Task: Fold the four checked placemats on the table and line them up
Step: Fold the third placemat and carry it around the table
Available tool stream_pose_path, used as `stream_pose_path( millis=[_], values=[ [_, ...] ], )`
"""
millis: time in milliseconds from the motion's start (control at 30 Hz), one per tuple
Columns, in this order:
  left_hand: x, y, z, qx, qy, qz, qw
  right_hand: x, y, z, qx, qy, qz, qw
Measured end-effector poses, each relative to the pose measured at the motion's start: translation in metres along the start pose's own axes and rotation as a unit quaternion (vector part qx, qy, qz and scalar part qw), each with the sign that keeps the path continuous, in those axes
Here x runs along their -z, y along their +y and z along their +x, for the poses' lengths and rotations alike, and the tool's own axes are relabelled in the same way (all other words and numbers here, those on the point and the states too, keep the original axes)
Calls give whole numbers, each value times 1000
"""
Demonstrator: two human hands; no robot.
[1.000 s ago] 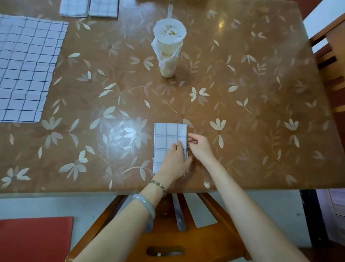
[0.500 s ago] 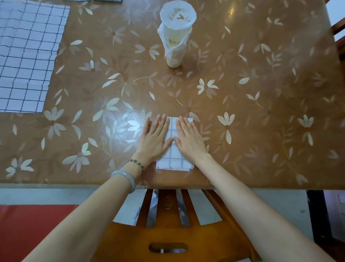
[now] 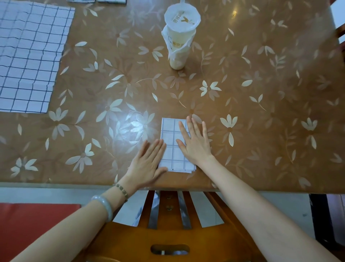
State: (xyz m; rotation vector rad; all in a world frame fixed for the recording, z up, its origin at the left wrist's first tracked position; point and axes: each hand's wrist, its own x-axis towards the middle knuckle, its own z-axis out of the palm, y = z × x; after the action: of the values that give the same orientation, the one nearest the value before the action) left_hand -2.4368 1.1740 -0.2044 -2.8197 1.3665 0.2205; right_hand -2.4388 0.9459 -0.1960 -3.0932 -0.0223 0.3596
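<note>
A small folded checked placemat [image 3: 170, 147] lies near the table's front edge. My right hand [image 3: 196, 144] rests flat on its right half with straight fingers. My left hand [image 3: 147, 162] lies flat on the table at the placemat's lower left edge, thumb touching its bottom corner. An unfolded checked placemat [image 3: 29, 56] is spread at the far left. The edges of two folded placemats [image 3: 97, 1] show at the top edge of the view.
A tall sealed drink cup [image 3: 180, 37] in a plastic bag stands at the back centre of the floral brown table [image 3: 261, 93]. A wooden chair [image 3: 168, 233] sits below the table's front edge, with a red cushion [image 3: 37, 228] to its left.
Both hands pressed flat on the folded placemat half a second ago. Now my left hand has slid off to its lower left and my right hand has shifted to its right side.
</note>
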Motion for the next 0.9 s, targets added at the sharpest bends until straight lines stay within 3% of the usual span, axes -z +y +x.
stream_pose_path(
  millis=[133, 500, 900],
  values=[
    [3, -5, -3, -31, 9, 1, 999, -1, 0, 0, 1, 7, 0, 1000],
    [28, -58, 86, -27, -55, 11, 998, -1, -1, 0, -11, 10, 0, 1000],
    [8, -12, -9, -89, -56, -16, 994, 1, 0, 1, -13, -19, -3, 1000]
  ],
)
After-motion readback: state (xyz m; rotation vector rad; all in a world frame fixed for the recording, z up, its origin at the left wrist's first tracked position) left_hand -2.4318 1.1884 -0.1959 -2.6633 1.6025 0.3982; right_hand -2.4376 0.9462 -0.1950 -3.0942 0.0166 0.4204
